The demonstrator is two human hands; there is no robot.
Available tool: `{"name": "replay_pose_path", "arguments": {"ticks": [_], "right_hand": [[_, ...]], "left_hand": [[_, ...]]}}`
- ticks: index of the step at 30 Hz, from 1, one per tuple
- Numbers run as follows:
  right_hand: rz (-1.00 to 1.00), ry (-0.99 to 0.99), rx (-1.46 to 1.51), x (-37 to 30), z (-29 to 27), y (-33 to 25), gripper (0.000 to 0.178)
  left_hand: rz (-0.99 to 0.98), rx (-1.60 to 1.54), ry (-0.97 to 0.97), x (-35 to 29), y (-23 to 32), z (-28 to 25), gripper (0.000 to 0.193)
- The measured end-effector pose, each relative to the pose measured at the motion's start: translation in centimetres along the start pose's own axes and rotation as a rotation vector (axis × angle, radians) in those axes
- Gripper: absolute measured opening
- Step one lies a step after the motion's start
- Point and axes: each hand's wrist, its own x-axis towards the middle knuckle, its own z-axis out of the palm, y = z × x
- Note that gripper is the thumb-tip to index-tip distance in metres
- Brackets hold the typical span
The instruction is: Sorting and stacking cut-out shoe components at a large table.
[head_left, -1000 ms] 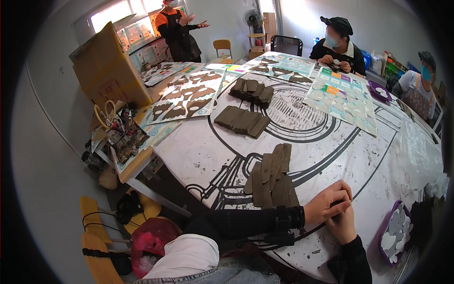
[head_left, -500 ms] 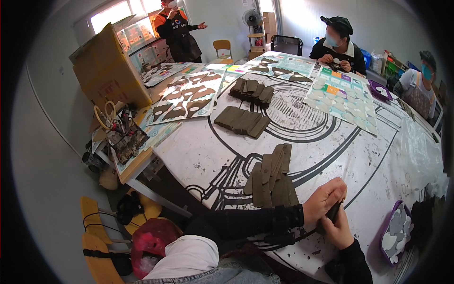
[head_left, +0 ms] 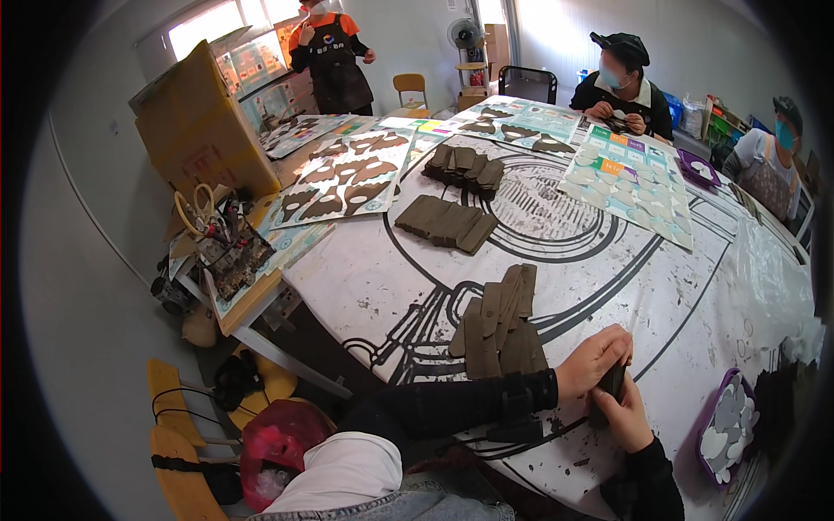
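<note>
Strip [head_left: 613,380], perhaps fabric, between hands [head_left: 593,360]

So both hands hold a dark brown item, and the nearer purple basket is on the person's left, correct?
Wrong side: the head view shows the nearer purple basket on the person's right. The left hand and right hand do hold a dark brown item.

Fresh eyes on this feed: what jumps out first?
The white table with bold black line drawings fills the middle, bearing three dark brown piles. Lower right, the left hand and right hand hold a dark piece. A big cardboard box stands upper left.
</note>
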Motion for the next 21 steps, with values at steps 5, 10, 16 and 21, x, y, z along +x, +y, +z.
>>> {"name": "replay_pose_path", "arguments": {"ticks": [5, 10, 16, 21], "right_hand": [[0.009, -0.009, -0.006, -0.3, -0.3, -0.1, 0.027], [0.055, 0.003, -0.037, -0.6, -0.5, -0.4, 0.023], [0.015, 0.069, 0.043, 1.0, -0.8, 0.1, 0.023], [0.02, 0.101, 0.258, 1.4, -1.2, -0.3, 0.026]], "left_hand": [[-0.008, 0.05, -0.005, 0.0, 0.0, 0.2, 0.037], [-0.022, 0.095, -0.016, -0.2, 0.1, 0.5, 0.034], [-0.072, 0.005, 0.243, 1.5, 7.1, -4.9, 0.025], [0.139, 0.356, 0.567, 1.6, 15.4, -14.9, 0.019]]}}
